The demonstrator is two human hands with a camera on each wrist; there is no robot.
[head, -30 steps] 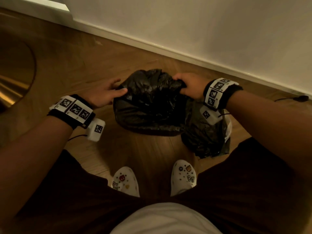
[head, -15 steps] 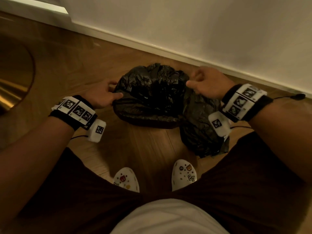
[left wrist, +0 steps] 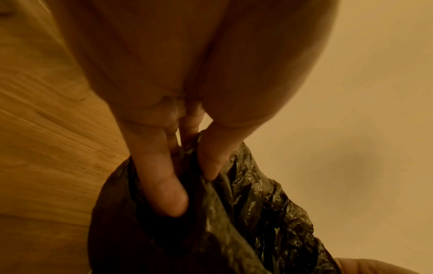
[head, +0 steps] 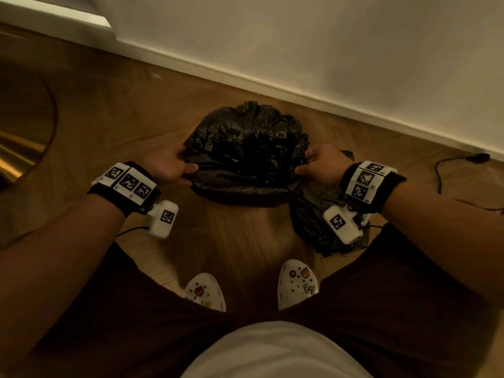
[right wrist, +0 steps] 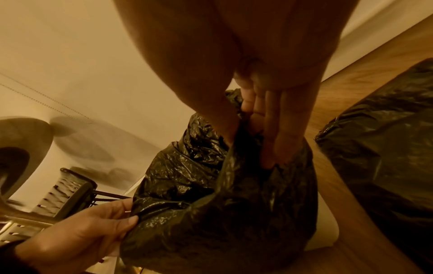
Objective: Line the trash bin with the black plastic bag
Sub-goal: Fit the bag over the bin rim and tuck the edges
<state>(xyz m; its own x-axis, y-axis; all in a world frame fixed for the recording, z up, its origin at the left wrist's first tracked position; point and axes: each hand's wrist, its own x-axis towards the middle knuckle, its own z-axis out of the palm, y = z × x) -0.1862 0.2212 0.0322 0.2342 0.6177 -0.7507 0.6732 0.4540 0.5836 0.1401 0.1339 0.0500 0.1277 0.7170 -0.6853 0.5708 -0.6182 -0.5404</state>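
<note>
Stretching the black plastic bag (head: 246,148) evenly mattered here: pull both sides out and down together so the film seats round the rim without tearing. Left hand (head: 167,169) pinched the bag's left edge, thumb over fingers. Bag sat draped over the trash bin (right wrist: 328,228), on the floor near the wall. Right hand (head: 323,166) pinched the right edge, wrist level.
</note>
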